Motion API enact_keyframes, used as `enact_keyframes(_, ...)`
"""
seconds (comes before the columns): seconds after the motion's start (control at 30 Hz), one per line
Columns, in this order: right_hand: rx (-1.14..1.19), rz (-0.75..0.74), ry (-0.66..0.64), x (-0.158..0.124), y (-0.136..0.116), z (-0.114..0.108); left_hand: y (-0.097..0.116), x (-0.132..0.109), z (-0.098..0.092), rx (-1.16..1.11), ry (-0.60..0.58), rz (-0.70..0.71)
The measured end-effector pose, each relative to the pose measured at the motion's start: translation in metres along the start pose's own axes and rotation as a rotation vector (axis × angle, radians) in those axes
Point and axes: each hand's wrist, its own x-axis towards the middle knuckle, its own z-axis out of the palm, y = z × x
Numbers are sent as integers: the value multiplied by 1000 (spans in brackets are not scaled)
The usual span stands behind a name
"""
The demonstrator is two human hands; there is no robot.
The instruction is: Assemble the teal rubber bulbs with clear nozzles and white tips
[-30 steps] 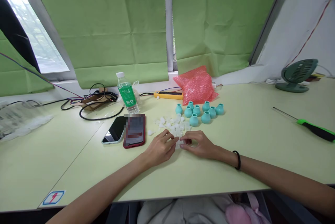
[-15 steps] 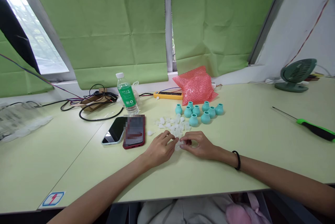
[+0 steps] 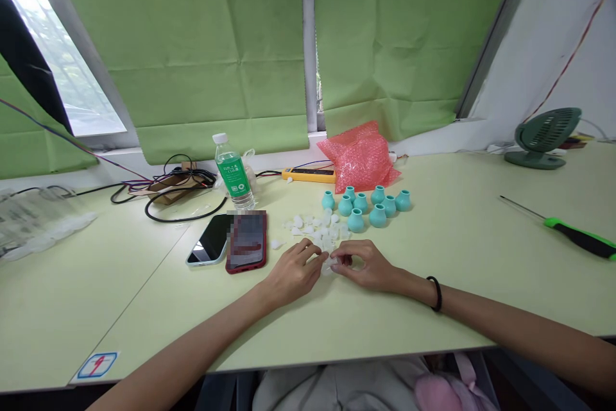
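Observation:
My left hand (image 3: 299,268) and my right hand (image 3: 366,265) meet low over the table, fingertips pinched on either side of a small translucent plastic piece (image 3: 328,267). Its exact kind is too small to make out, and the fingers partly cover it. Just beyond my fingertips lies a loose scatter of small white and clear plastic pieces (image 3: 308,226). Behind them to the right stand several turquoise vase-shaped pieces (image 3: 356,220) with round open necks, upright in a cluster. A dark band circles my right wrist.
Two phones lie left of my hands, a red-cased one (image 3: 246,241) and a pale-edged one (image 3: 210,241). Behind them stand a water bottle (image 3: 233,174), a yellow power strip (image 3: 308,175) and a red bubble-wrap bag (image 3: 360,158). A screwdriver (image 3: 577,234) and a fan (image 3: 543,138) are at the right.
Almost nothing differs. Both hands stay in the same place, pinching the same translucent piece, with only a very slight shift of the fingers.

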Motion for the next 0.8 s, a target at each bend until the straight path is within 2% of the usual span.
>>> enact_keyframes(0.5,67,70,-15,1,-1,-2,-1,1,-1,113,23,6)
enact_keyframes(0.8,149,167,-51,2,-2,-4,-4,-1,0,180,-17,49)
